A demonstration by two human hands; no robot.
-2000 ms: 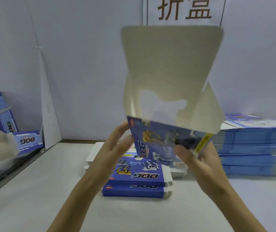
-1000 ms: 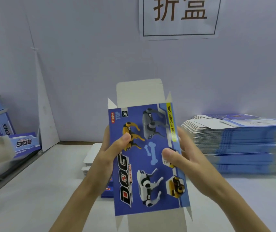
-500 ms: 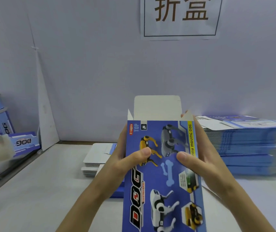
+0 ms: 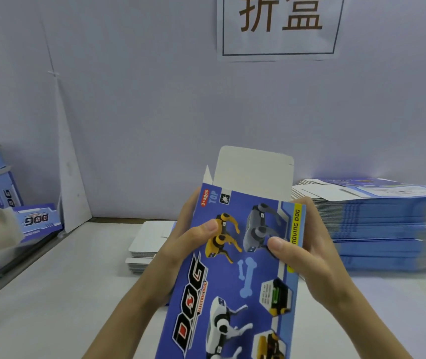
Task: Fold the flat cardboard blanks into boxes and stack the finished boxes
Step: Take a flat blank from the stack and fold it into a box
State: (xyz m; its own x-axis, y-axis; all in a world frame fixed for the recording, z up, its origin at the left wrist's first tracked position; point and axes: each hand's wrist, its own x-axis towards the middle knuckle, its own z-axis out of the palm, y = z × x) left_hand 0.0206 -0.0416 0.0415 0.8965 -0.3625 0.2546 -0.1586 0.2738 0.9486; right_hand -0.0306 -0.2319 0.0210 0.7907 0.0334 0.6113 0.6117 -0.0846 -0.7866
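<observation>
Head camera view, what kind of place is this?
Probably a box-folding workstation: a tall stack of flat blanks, folded boxes piled at left, and a half-folded toy-dog box held up.

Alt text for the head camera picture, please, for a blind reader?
A left hand and right hand grip a blue DOG toy box, its white top flap open. A pile of flat blanks lies at right, folded boxes at left.
</observation>
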